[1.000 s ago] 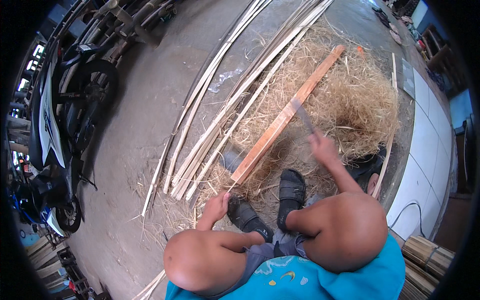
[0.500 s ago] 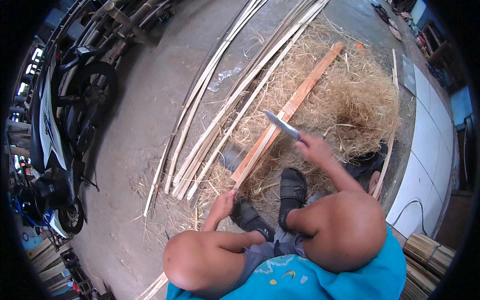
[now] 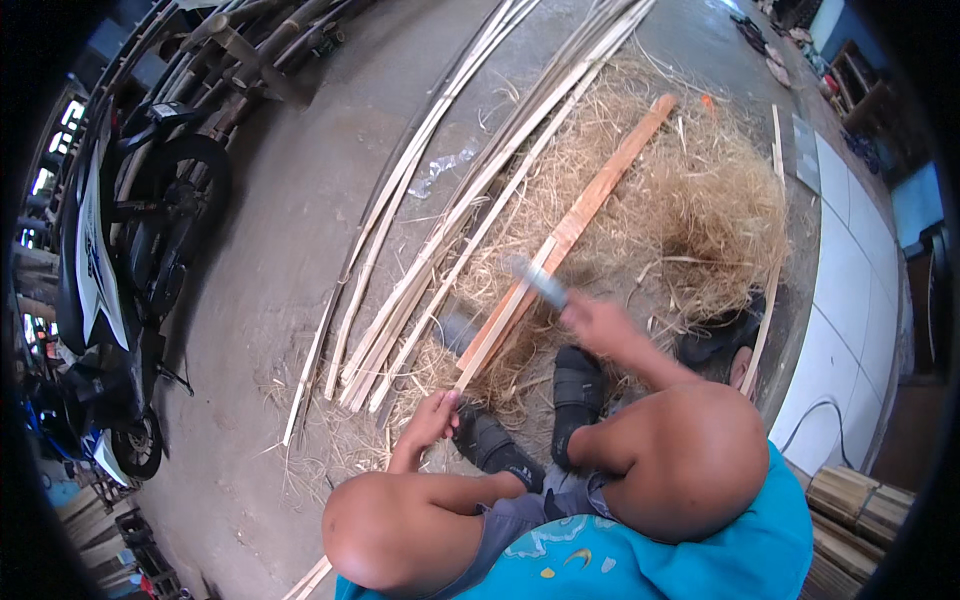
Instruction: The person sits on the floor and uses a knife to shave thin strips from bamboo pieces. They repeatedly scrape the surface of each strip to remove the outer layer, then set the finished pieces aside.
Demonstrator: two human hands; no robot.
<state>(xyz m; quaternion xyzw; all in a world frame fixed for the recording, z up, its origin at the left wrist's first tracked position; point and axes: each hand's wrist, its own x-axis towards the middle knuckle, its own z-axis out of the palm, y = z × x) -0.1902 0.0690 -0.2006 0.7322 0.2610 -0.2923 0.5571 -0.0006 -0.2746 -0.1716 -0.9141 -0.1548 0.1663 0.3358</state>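
My left hand (image 3: pixel 432 417) is closed round the near end of a pale bamboo strip (image 3: pixel 497 328). That strip lies lengthwise along a reddish-brown wooden board (image 3: pixel 607 186), which slants away from me over a heap of shavings. In my right hand (image 3: pixel 600 322) is the handle of a knife; its grey blade (image 3: pixel 541 283), blurred by motion, lies across the strip about midway along the board. The knife's handle is mostly hidden in my fist.
Thin curly shavings (image 3: pixel 700 215) pile around the board. Long loose bamboo strips (image 3: pixel 440 240) lie on the concrete floor to its left. A motorcycle (image 3: pixel 110 270) stands at the far left. White tiles (image 3: pixel 835 290) run along the right, near bundled slats (image 3: pixel 860 505).
My right hand has drawn the knife nearer to me along the strip. My left hand has shifted slightly down and left with the strip, whose far end has come nearer.
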